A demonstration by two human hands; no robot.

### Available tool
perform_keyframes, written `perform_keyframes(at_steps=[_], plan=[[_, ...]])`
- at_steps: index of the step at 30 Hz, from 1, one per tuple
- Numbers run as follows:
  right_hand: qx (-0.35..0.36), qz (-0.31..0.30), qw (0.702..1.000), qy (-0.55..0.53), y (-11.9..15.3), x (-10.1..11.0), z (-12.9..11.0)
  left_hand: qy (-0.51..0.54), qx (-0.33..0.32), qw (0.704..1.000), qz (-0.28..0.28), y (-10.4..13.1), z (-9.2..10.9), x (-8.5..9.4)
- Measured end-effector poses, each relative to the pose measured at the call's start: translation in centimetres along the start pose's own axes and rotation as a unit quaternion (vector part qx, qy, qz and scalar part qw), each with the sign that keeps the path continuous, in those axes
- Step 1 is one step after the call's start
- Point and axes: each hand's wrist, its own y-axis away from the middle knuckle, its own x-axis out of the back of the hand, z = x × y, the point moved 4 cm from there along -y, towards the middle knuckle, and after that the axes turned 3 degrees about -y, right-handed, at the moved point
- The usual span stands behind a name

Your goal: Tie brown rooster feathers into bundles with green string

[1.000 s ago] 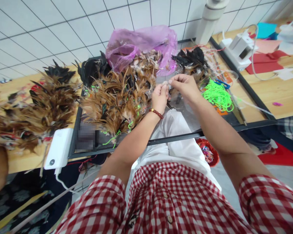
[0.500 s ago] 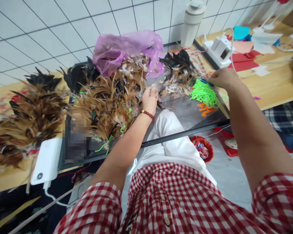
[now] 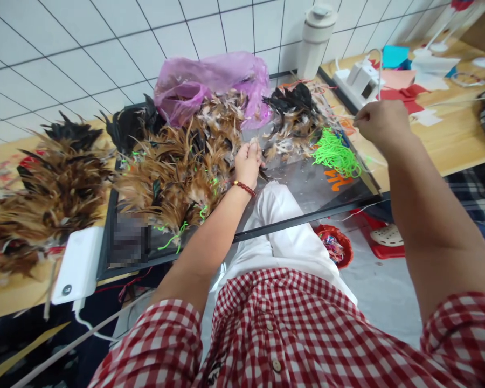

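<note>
Feather bundles, brown with darker plumes among them, lie heaped over the left part of a dark-rimmed tray, green ties showing at some of the bases. Rim likely keeps loose stuff from straying onto the bench. Hands well apart. Left hand just beside the heap, fingers pinched together on a small pale tuft at the tips; probably gripped at its base so the fine ends don't spread, though the fingers hide most of it. Right hand out over the tray's right side, fingers curled in; whether anything sits between them, cannot tell. Green cord in a loose tangle just below and inward of that hand, a spot that seems picked for easy reach. Purple bag slumps behind the heap, its mouth facing forward, paler feathers spilling there; looks laid so that they can be picked straight from it. Black-tipped feathers make a separate pile between bag and cord, perhaps grouped by colour. White bottle upright against the tiled wall, out of the elbows' way. Power strip beyond the right rim, white power bank at the front left corner, cable hanging down. Below the front rim, a red basket of coloured scraps; being that low, it probably takes offcuts.
</note>
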Motion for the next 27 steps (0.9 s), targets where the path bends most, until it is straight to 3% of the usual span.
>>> perform_keyframes(at_steps=[8,17,23,27], plan=[[-0.004,-0.091,0.993,0.075,-0.1,-2.7,-1.3,0.001,-0.005,1.000,-0.004,-0.1,-0.1,0.0],[0.038,-0.122,0.984,0.125,-0.7,-0.2,-2.3,0.007,0.010,1.000,-0.004,-0.1,-0.3,0.1],[0.073,-0.071,0.985,0.139,2.3,2.1,-3.1,0.005,0.012,1.000,-0.001,-0.3,-0.5,0.1],[0.120,0.023,0.991,-0.056,5.2,1.1,-5.3,0.006,0.004,1.000,-0.006,-0.4,-0.5,0.0]])
